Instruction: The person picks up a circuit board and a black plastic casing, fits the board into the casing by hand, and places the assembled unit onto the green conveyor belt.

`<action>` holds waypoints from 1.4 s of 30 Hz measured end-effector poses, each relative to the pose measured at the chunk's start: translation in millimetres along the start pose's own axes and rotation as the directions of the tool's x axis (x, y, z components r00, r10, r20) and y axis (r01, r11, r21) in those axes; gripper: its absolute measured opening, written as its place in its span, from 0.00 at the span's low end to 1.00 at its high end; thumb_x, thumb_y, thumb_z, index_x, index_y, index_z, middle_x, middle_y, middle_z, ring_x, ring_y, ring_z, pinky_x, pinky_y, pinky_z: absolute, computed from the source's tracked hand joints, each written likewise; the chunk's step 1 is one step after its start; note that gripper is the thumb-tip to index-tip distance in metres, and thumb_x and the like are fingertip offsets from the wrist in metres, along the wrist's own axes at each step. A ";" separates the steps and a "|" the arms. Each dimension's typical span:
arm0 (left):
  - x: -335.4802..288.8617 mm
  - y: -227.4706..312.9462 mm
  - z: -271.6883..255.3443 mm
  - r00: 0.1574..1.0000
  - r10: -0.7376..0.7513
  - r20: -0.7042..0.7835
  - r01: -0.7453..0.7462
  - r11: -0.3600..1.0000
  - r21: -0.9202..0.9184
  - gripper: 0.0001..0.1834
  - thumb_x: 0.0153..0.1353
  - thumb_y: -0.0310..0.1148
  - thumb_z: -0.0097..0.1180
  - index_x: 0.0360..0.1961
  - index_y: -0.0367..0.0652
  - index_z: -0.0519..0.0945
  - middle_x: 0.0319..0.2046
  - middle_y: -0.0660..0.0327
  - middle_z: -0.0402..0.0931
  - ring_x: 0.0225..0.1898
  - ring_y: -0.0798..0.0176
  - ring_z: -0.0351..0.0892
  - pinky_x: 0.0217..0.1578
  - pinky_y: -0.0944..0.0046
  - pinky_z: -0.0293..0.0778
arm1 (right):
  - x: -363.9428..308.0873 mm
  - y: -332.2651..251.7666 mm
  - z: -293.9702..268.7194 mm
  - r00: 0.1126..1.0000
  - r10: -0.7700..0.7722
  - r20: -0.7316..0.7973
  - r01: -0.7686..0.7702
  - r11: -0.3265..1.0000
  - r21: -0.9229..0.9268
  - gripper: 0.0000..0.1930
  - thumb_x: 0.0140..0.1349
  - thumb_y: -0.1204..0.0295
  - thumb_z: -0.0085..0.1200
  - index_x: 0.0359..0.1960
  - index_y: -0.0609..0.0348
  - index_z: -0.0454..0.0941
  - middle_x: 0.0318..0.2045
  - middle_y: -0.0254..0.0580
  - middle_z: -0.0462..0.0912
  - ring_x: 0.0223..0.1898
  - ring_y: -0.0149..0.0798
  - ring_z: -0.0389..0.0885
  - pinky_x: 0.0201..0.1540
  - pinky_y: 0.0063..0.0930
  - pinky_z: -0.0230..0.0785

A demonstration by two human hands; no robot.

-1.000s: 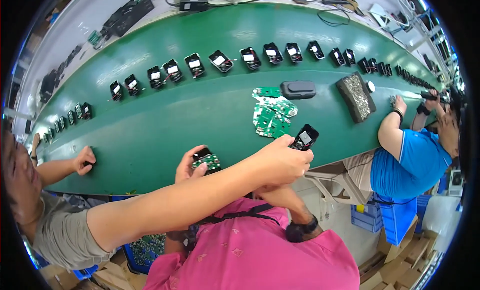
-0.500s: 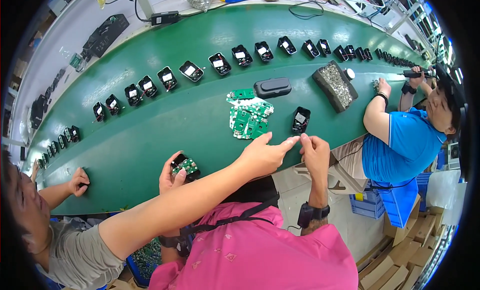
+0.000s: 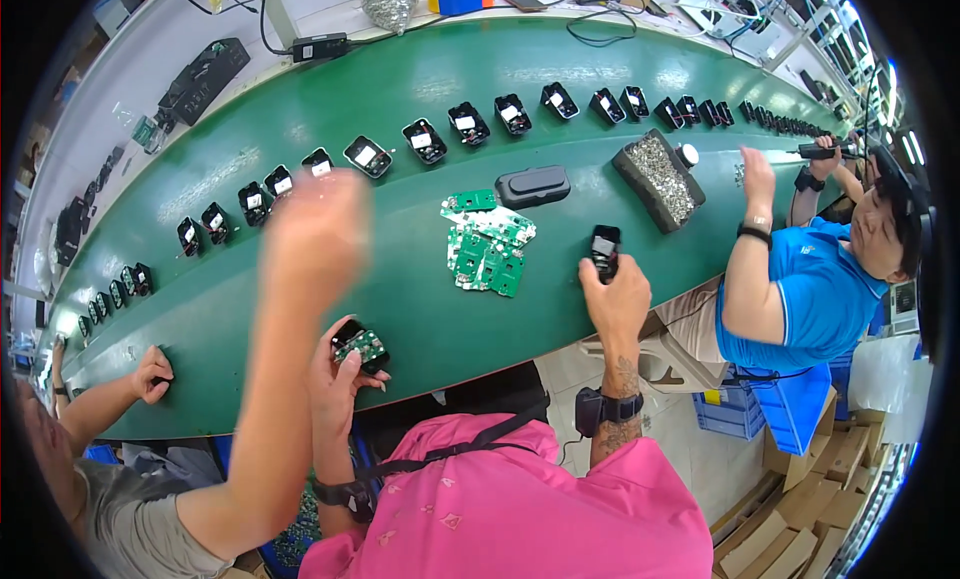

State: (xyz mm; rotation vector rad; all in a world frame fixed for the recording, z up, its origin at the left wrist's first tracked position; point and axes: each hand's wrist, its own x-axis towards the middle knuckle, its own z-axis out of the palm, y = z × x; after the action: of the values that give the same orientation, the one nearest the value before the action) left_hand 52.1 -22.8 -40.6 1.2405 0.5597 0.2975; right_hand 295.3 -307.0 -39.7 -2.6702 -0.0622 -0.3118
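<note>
L grip [image 3: 333, 387]: PCB [image 3: 366, 345]; R grip [image 3: 617, 295]: casing [image 3: 604, 245]

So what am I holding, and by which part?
Left hand: casing with green board, by its left side. Right hand: black casing, by its near end.

A deep green, smooth long worktop [image 3: 230, 304] shines whitish in spots, and the open black plastic housings in a row [image 3: 424, 140] show white rectangles inside. The flat green circuit boards in a pile [image 3: 487, 264] are patched with white, while a small green circuit board [image 3: 365, 346] in the left hand [image 3: 332, 384] has pale flecks. I see small paler motifs on the bright pink cloth top [image 3: 520, 499], and light edging on the co-worker's blue short-sleeved shirt [image 3: 770, 289]
</note>
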 end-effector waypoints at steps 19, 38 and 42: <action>-13.1 9.1 8.5 0.999 -0.034 0.016 0.036 0.991 -0.127 0.28 0.67 0.28 0.54 0.68 0.38 0.65 0.46 0.56 0.80 0.29 0.65 0.84 0.27 0.73 0.77 | -93.8 -10.4 8.2 0.910 -0.415 0.017 0.355 0.798 0.486 0.06 0.62 0.76 0.61 0.39 0.63 0.83 0.30 0.42 0.79 0.28 0.37 0.77 0.33 0.29 0.71; -29.6 26.6 26.0 0.977 0.209 0.049 -0.214 0.925 0.315 0.27 0.64 0.22 0.54 0.66 0.40 0.70 0.51 0.52 0.79 0.30 0.71 0.79 0.31 0.68 0.79 | -119.7 -165.3 11.3 0.666 -0.736 0.120 0.286 0.401 0.870 0.05 0.56 0.79 0.65 0.35 0.62 0.83 0.29 0.36 0.78 0.27 0.28 0.74 0.27 0.22 0.64; -28.9 29.7 27.0 0.993 0.077 0.089 -0.088 0.989 0.121 0.27 0.67 0.21 0.52 0.67 0.39 0.68 0.51 0.55 0.78 0.43 0.70 0.80 0.42 0.66 0.84 | -119.1 -165.6 11.3 0.672 -0.737 0.073 0.346 0.400 0.849 0.04 0.56 0.81 0.64 0.32 0.62 0.82 0.28 0.37 0.77 0.27 0.30 0.73 0.27 0.22 0.65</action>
State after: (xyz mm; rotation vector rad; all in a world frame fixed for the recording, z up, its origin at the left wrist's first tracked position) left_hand 45.5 -50.0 0.2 1.3934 0.4610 0.2818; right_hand 166.1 -152.4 -5.7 -1.6531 -1.0452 0.1461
